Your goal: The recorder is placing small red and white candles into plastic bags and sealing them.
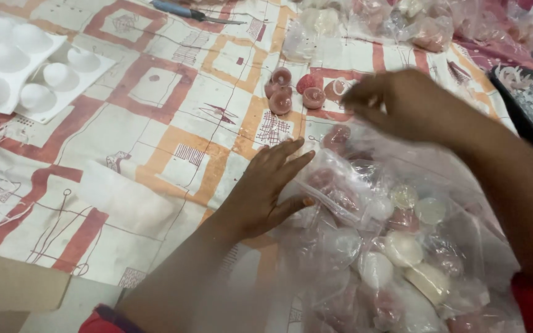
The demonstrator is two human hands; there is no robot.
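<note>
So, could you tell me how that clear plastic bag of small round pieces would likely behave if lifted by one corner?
The thin clear plastic bag looks crumpled and limp, so it would probably sag. The small round pink and cream pieces inside sit loose, so they would likely slide towards the lowest point. The left hand lying flat on its edge suggests it shifts easily.

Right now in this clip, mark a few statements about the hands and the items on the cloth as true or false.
1. The left hand lies flat at the edge of the clear plastic bag. True.
2. The right hand grips the scissors. False: the blue-handled tool lies untouched at the top of the patterned cloth.
3. A few small pink round pieces sit loose on the cloth. True.
4. The white mould tray is inside the bag. False: it rests on the cloth, far left.
</note>
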